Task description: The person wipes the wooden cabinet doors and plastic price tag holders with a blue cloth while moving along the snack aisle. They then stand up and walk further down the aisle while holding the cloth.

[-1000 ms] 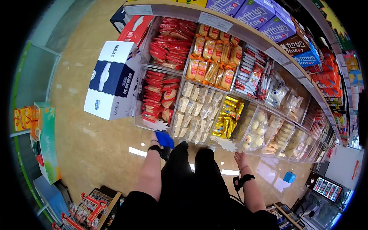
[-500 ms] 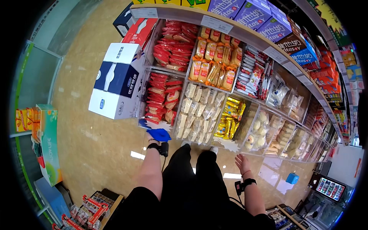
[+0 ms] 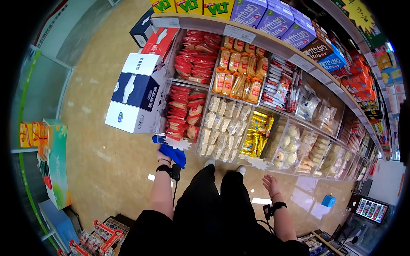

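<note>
My left hand (image 3: 163, 153) is closed on a blue cloth (image 3: 174, 157), close to the front lower corner of the clear bin of red-wrapped snacks (image 3: 178, 112). Part of the cloth reaches up against the bin's front, and it hides some of my fingers. Over the floor to the right, my right hand (image 3: 270, 185) hangs open with its fingers apart and nothing in it. In front of me, between the hands, are bins of pale wrapped bars (image 3: 222, 128) and gold packets (image 3: 256, 134).
White and navy cartons (image 3: 132, 94) stand left of the bins. A shelf edge with price labels (image 3: 239, 33) runs above, bearing purple drink cartons (image 3: 275, 19). A small blue object (image 3: 328, 201) sits on the floor at right. Red-trimmed racks (image 3: 102, 237) are at lower left.
My left hand has shifted slightly left with the cloth, which now hangs lower to its right. My right hand stays open in nearly the same place. The view has tilted slightly.
</note>
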Tool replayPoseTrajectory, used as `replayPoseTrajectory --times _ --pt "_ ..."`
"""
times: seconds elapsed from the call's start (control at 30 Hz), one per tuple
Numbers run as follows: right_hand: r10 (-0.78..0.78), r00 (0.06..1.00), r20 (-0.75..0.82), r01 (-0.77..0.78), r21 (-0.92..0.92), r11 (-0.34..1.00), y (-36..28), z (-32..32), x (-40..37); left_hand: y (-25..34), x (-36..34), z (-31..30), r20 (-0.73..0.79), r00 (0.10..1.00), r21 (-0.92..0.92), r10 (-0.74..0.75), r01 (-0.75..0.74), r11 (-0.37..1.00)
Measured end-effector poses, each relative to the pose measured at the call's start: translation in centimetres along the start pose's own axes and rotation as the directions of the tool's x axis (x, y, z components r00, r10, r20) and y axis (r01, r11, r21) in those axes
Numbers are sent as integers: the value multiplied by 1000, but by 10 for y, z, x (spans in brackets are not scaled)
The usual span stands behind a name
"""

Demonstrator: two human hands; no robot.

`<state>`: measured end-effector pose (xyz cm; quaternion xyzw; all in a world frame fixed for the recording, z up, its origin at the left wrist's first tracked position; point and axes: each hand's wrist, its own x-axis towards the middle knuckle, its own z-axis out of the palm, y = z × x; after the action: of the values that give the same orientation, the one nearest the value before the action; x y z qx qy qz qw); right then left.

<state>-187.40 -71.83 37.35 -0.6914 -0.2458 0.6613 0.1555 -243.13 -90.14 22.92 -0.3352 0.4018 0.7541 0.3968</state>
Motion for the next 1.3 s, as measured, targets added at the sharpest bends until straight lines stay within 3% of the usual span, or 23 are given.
replayPoseTrajectory --times 0.1,0.17,0.23,0.3,0.37,0.4,0.43,0.47,0.53,0.57,0.6,0.63,0.73,0.8,0.83,0.9,0.93,0.97,1.0,1.13,1.23,1.3 --pt "20 999 -28 -19 42 999 9 -7 -5 -44 34 -21 164 981 302 103 -149 942" --pt "27 999 -30 -26 32 999 12 -8 -11 -78 56 -36 270 957 222 -102 41 974" --pt "25 999 -30 -24 33 999 15 -8 -13 -90 7 4 -52 973 150 -226 232 961" --pt "11 999 -30 -10 46 999 15 -6 -11 -79 -21 7 15 965 71 -262 261 963" --pt "-4 1000 -25 5 58 998 13 -7 -9 -53 -28 -6 169 969 21 -181 180 984" --pt "-10 1000 -26 11 66 998 14 -7 -9 -35 -43 11 47 991 -18 -122 123 992" --pt "-10 1000 -11 10 68 998 16 -8 -10 -19 -28 -17 393 919 124 41 -97 987" --pt "-8 1000 3 8 67 998 17 -10 -11 7 20 -51 311 947 28 76 -89 996" --pt "6 1000 -5 -6 50 999 20 -12 -13 16 22 -37 514 828 372 223 -450 812" --pt "19 1000 -25 -18 35 999 21 -10 -14 21 7 -16 524 847 -42 87 -76 996" --pt "33 998 -45 -33 21 999 22 -9 -14 15 30 -29 446 878 247 173 -306 919" --pt "26 998 -58 -23 57 998 22 -9 -14 9 56 -44 362 896 545 256 -426 722" --pt "-9 997 -82 27 210 977 23 -15 -2 -43 21 -15 162 986 235 34 -72 969" --pt "-66 995 -73 89 377 922 23 -26 15 -70 -15 11 80 985 -38 -152 155 987" --pt "-63 994 -87 96 458 884 18 -28 19 -74 -34 18 -82 963 -36 -256 254 967" --pt "-55 992 -114 114 611 784 2 -29 26 -65 -56 16 118 929 -45 -350 357 933" --pt "-41 994 -102 98 659 746 -3 -33 31 -49 -41 -16 403 835 -105 -375 449 887" --pt "-25 996 -86 77 679 730 -10 -31 31 -36 -25 -42 655 671 -128 -347 551 825" --pt "-8 997 -73 57 698 714 -17 -29 30 -25 -45 -7 156 971 -113 -180 199 974" --pt "-5 999 -46 35 668 743 -21 -25 31 0 -24 10 41 999 -40 -26 28 999" --pt "2 997 -79 52 674 737 -25 -19 25 -36 -12 20 122 986 -57 -117 125 991" --pt "9 996 -84 52 697 715 -26 -16 24 -60 -37 36 -39 971 -40 -238 236 971"
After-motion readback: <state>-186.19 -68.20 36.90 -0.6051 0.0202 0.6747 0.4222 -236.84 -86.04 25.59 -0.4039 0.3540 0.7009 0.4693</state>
